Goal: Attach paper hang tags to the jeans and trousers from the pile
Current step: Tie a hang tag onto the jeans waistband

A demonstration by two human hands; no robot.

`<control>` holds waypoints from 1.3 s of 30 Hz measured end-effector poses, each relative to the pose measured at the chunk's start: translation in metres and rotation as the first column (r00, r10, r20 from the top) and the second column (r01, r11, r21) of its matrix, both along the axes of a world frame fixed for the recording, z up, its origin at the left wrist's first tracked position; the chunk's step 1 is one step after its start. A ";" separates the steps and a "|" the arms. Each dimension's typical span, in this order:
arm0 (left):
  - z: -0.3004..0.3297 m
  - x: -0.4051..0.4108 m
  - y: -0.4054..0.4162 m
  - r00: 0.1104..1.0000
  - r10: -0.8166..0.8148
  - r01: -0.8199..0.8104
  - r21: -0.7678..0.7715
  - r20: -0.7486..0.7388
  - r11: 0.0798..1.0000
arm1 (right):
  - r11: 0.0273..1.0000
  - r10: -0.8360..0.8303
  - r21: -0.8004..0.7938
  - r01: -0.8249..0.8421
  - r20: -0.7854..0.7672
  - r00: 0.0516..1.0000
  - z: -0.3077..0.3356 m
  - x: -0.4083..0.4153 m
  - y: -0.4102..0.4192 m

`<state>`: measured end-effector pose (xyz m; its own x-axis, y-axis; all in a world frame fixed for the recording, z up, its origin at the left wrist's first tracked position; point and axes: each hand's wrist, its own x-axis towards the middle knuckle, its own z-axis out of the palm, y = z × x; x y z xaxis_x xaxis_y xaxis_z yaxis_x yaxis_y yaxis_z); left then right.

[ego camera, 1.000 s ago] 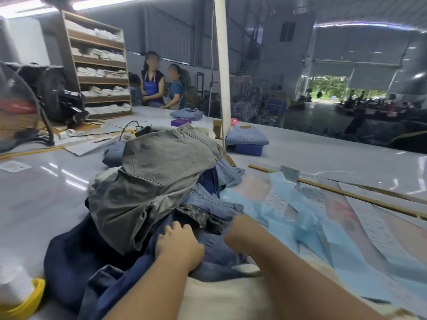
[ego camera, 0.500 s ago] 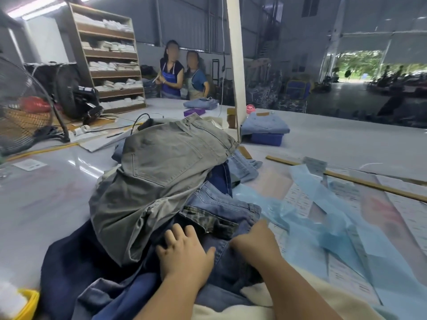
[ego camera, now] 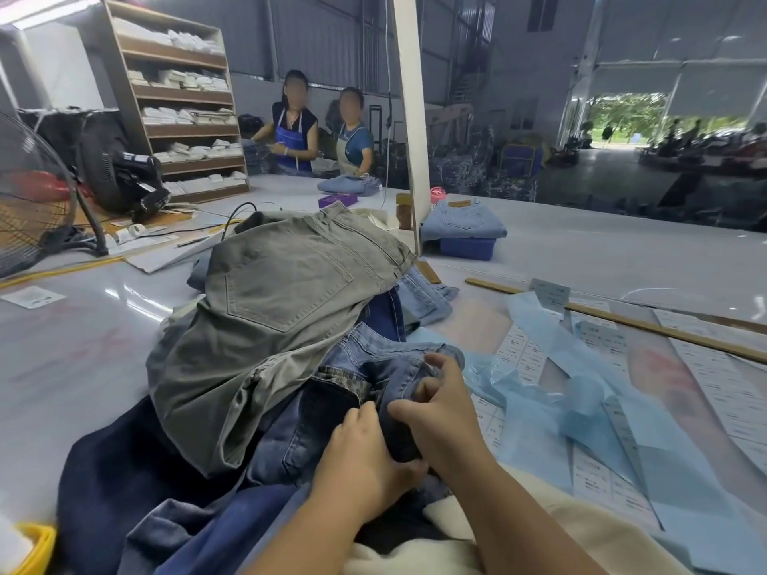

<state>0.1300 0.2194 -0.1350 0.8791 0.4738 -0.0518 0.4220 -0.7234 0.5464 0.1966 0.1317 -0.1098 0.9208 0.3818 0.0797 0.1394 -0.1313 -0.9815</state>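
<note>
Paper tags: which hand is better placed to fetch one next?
Probably the right hand: the paper tags lie on its side. The left hand could keep gripping the blue jeans.

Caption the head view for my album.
Both hands gripping blue jeans beside grey trousers on the pile.

text: none legible | printed sheets [ego camera: 516, 354]: print seemingly too blurred
</note>
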 end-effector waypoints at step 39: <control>0.145 -0.073 -0.131 0.353 -0.658 0.583 0.394 0.665 0.711 | 0.696 -0.704 0.245 0.675 0.421 0.573 0.135 -0.144 -0.193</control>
<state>0.0570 0.0882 0.0103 0.6242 -0.2546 0.7386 -0.6727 -0.6559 0.3424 0.0522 -0.0615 0.0250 0.7479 -0.3707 0.5507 0.4480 -0.3303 -0.8308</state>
